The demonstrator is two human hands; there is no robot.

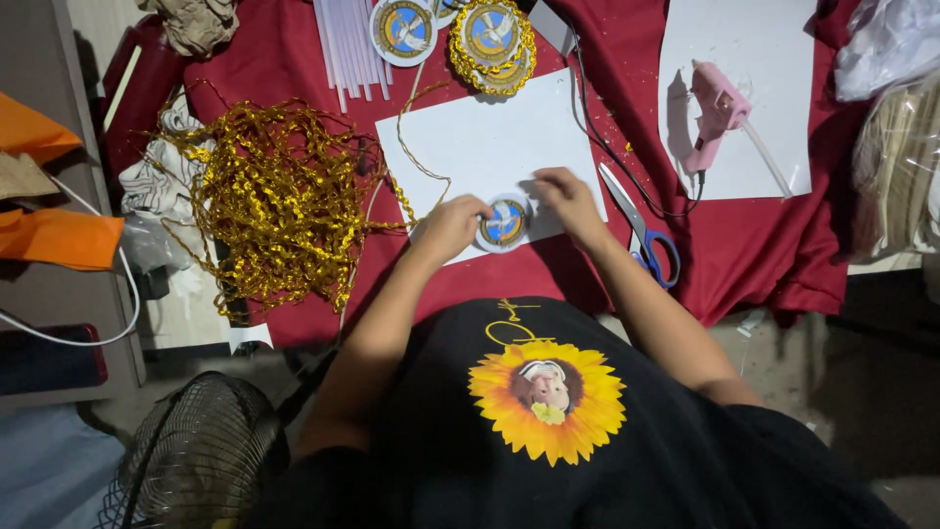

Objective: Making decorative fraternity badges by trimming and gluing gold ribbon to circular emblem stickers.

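Observation:
A small round badge [505, 223] with a blue and white picture lies on a white sheet of paper [490, 137] on the red cloth. My left hand [450, 225] touches its left edge, fingers curled onto the rim. My right hand [566, 201] rests on its upper right side, fingertips on the paper. A thin gold cord [416, 162] runs across the sheet from the big gold tangle [279, 196] toward my left hand. Whether the cord is pinched in my fingers is hidden.
Blue-handled scissors [641, 230] lie right of my right hand. A pink glue gun [715, 113] rests on a second white sheet [734, 59]. Finished gold-trimmed badges [493, 39] and white sticks [348, 44] sit at the top. A black fan [196, 456] stands lower left.

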